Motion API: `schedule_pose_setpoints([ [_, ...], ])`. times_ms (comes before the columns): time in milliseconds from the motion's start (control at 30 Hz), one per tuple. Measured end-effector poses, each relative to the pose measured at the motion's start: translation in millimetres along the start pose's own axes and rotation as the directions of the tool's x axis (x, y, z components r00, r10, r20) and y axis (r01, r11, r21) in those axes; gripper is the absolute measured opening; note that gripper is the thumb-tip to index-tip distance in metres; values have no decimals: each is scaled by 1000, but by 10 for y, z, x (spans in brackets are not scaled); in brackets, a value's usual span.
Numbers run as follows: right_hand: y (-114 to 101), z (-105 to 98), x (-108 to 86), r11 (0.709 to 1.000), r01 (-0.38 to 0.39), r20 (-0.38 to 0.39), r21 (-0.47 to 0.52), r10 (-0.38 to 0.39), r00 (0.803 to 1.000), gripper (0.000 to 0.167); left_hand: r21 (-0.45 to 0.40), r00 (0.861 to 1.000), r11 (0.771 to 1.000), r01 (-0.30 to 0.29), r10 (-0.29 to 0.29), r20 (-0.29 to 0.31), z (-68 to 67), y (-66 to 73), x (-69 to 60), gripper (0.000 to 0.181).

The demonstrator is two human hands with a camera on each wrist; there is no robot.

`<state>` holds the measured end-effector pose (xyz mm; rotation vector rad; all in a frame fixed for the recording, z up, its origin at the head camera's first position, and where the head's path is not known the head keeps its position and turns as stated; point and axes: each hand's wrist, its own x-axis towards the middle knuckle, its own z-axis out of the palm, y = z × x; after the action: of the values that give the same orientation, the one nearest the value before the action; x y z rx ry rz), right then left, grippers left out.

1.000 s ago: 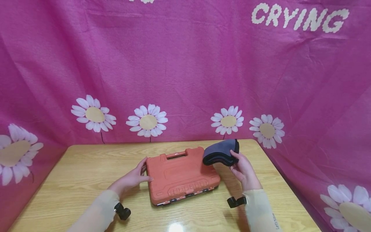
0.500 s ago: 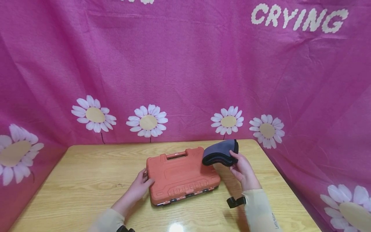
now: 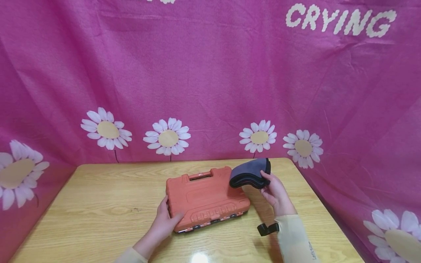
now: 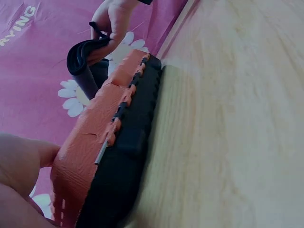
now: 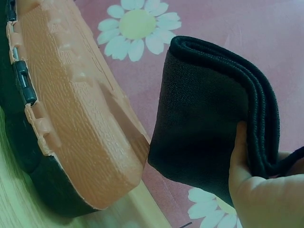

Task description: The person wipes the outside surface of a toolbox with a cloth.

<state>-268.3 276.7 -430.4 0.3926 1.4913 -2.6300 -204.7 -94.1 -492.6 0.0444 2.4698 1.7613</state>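
An orange-red plastic tool case (image 3: pixel 207 199) with a black lower half lies closed on the table, its carry handle on the far side. My left hand (image 3: pixel 165 220) grips the case's near left corner, thumb on the lid and fingers along the left side. In the left wrist view, the hinged edge of the case (image 4: pixel 128 102) runs away from that hand. Over the case's right end, my right hand (image 3: pixel 279 194) pinches a folded grey-blue cloth (image 3: pixel 251 168) with black edging. The right wrist view shows the cloth (image 5: pixel 199 114) folded in several layers, held at one edge.
The light wooden table (image 3: pixel 108 197) carries the case. Behind it and at both sides hangs a magenta curtain (image 3: pixel 210 80) printed with daisies and white letters. A black wrist mount (image 3: pixel 268 229) sticks out from the right sleeve (image 3: pixel 294 237).
My left hand has slid toward me along the case's left side, from its middle to the near corner. The right hand, the cloth and the case have stayed almost still.
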Motion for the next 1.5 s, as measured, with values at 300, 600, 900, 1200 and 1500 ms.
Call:
schedule_pose_setpoints([
  [300, -6, -9, -1, 1000, -7, 0, 23, 7, 1000, 16, -55, 1000, 998, 7, -5, 30, -36, -57, 37, 96],
  [600, -8, -19, -5, 999, 11, -3, 33, -11, 1000, 26, -81, 996, 997, -8, 16, 87, -160, -158, 173, 92],
  [900, -17, -17, 1, 999, 0, 0, 48, 0, 1000, 18, -152, 989, 988, 5, 17, 147, -287, -183, 277, 88],
  [1200, -17, -26, 0, 999, 1, -15, 35, -1, 1000, 18, -155, 983, 988, 29, 0, 182, -336, -161, 327, 87],
  [1500, -21, -31, -6, 1000, 0, -15, 31, 0, 1000, 21, -162, 986, 986, 29, -1, 169, -316, -173, 318, 86],
])
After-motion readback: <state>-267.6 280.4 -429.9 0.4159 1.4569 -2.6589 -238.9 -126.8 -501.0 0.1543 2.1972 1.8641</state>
